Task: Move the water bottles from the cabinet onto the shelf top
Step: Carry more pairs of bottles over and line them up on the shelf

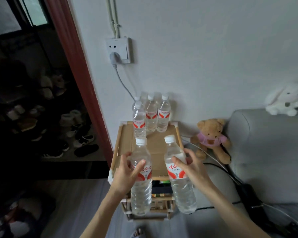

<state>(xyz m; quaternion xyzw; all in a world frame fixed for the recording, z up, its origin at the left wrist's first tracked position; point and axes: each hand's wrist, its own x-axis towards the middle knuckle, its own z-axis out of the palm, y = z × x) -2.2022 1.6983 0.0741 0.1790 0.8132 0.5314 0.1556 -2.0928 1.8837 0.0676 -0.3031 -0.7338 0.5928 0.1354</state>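
Observation:
My left hand (126,174) grips a clear water bottle (141,191) with a white cap and a red-and-white label, held upright in front of the shelf. A second matching bottle (181,188) is gripped by my right hand (191,167), tilted slightly to the right. Both hang above the front edge of the wooden shelf top (155,148), which is lined with brown cardboard. Several more bottles (150,115) stand upright in a cluster at the back of the shelf top, against the wall.
A wall socket (119,50) with a grey plug and cable sits above the shelf. A brown teddy bear (212,136) leans on a grey sofa (268,152) at right, with a white plush toy (284,102) on top. Shoes (79,134) fill a dark rack at left. Black cables trail at right.

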